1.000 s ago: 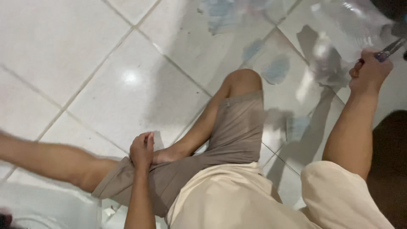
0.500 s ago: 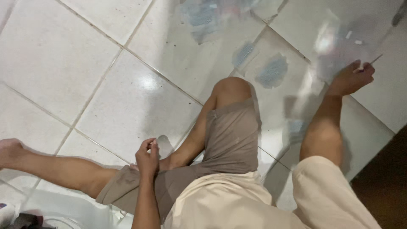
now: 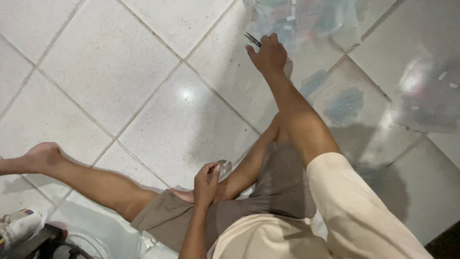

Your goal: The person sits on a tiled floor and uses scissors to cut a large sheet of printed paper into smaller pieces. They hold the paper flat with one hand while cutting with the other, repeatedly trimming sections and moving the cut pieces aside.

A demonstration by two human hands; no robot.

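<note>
The person sits on a white tiled floor (image 3: 143, 72), and places here are told from the bent knee (image 3: 297, 127) at the middle. Beyond the knee, at the top edge, lies a clear plastic sheet (image 3: 306, 21) with faint coloured shapes showing through it; more clear plastic (image 3: 426, 96) lies to the knee's right. The other leg stretches out to the knee's left, ending in a bare foot (image 3: 40, 156). Nothing lies between the hands and the sheets.

The right hand (image 3: 268, 55) reaches out past the knee to the near edge of the sheet, its grip closed around a small dark, slim tool (image 3: 252, 39) whose tip sticks out to the left; its kind cannot be told. The left hand (image 3: 206, 184), below the knee, pinches a small piece of clear plastic (image 3: 223, 169) between thumb and fingers.
</note>
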